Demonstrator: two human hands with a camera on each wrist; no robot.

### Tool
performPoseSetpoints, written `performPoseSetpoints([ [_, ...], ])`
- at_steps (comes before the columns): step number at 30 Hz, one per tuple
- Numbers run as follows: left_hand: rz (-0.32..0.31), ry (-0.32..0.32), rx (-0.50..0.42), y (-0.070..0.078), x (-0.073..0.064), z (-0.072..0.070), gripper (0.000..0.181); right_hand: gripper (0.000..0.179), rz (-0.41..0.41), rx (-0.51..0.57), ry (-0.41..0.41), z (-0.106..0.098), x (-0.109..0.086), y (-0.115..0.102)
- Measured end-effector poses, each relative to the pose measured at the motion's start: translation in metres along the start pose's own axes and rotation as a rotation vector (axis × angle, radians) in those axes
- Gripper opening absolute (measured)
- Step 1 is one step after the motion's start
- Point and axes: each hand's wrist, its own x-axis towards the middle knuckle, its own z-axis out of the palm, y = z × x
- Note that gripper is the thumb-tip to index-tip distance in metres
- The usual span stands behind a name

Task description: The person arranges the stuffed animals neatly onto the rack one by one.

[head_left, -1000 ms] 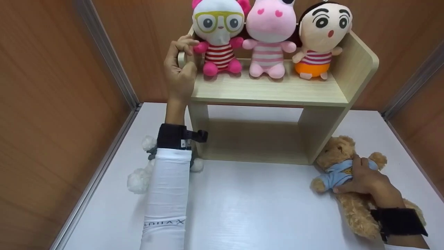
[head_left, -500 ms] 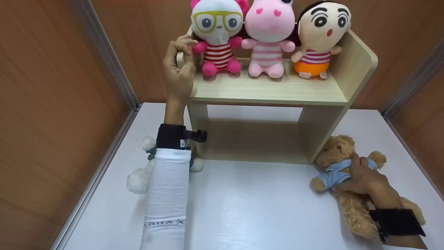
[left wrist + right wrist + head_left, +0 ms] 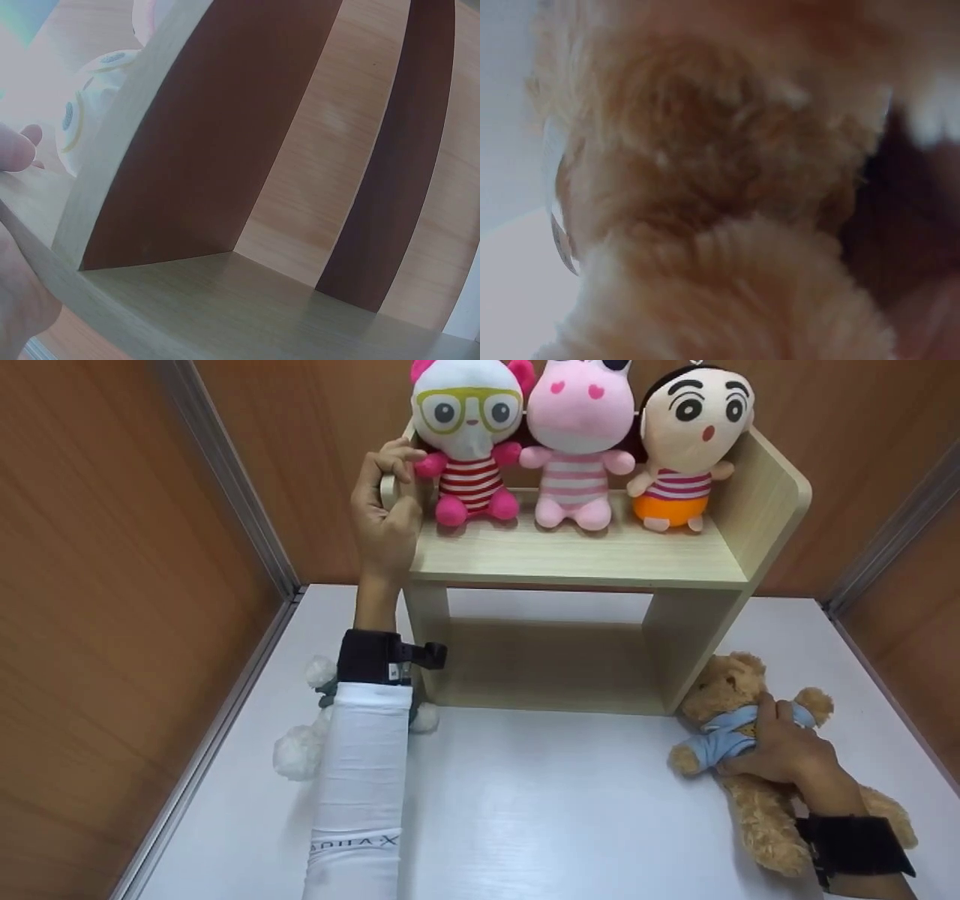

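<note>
Teddy bear (image 3: 726,737), head view: it lies on the white tabletop (image 3: 555,810), at the right, just beside the near right corner of the wooden shelf (image 3: 585,558); its head is toward the far side, and it wears a light blue shirt.
Right hand (image 3: 784,754), head view: its grip is grasping the bear at the chest, with the thumb to the left and the fingers toward the far side.
Left hand (image 3: 385,525), head view: its grip is clenched round the left side panel (image 3: 388,492) of the shelf, with fingertips very near the toy with yellow glasses (image 3: 471,484).
Upper board, head view: this toy sits at the left, the pink toy (image 3: 576,472) in the middle, the dark-haired doll (image 3: 679,484) at the right.
White plush, head view: a white plush thing (image 3: 298,752) lies at the left, partly hidden behind the white sleeve (image 3: 360,787).
Left wrist view: shelf boards run slanting; the face of the glasses toy shows partly behind a panel, and parts of the hand appear at the left border.
Right wrist view: blurred brown fur fills most of it; the finger positions I cannot tell from here.
</note>
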Motion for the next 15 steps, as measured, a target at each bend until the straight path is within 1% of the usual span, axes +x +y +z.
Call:
performPoseSetpoints([
  [4,-0.002,0.002,0.0,0.0,-0.001,-0.001,0.024,0.147,-0.012,0.0,0.042,0.004,-0.001,-0.001],
  [8,0.008,-0.001,0.012,0.0,-0.001,-0.002,0.021,0.143,-0.01,0.011,0.079,0.007,-0.002,-0.001],
  [10,0.012,-0.004,0.013,0.001,-0.001,-0.002,0.023,0.144,-0.005,0.015,0.094,0.009,-0.002,-0.001],
  [15,0.022,-0.012,-0.018,-0.001,-0.002,-0.001,0.026,0.139,0.025,0.022,0.125,0.014,-0.006,0.002],
])
